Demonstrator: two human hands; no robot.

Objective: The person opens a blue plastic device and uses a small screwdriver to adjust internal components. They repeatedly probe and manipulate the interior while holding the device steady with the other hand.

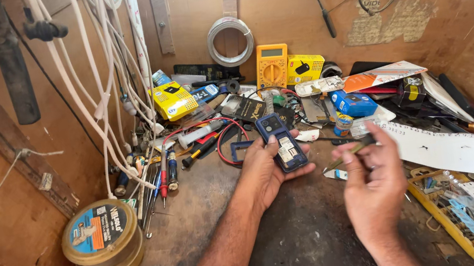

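Bright daylight, motion-blurred right hand (pixel 374 185)

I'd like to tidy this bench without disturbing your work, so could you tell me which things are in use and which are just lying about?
In use:
- opened blue phone, held in the left hand
- thin dark tool, held in the right hand

Lying about:
- yellow multimeter
- screwdrivers
- solder spools
- coil of white wire
- yellow boxes

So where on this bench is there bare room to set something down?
Bare wood lies between the solder spools and the left hand's forearm, and in front between both forearms. Behind the blue phone it is crowded with tools, boxes and wires; the ruler and parts fill the right.
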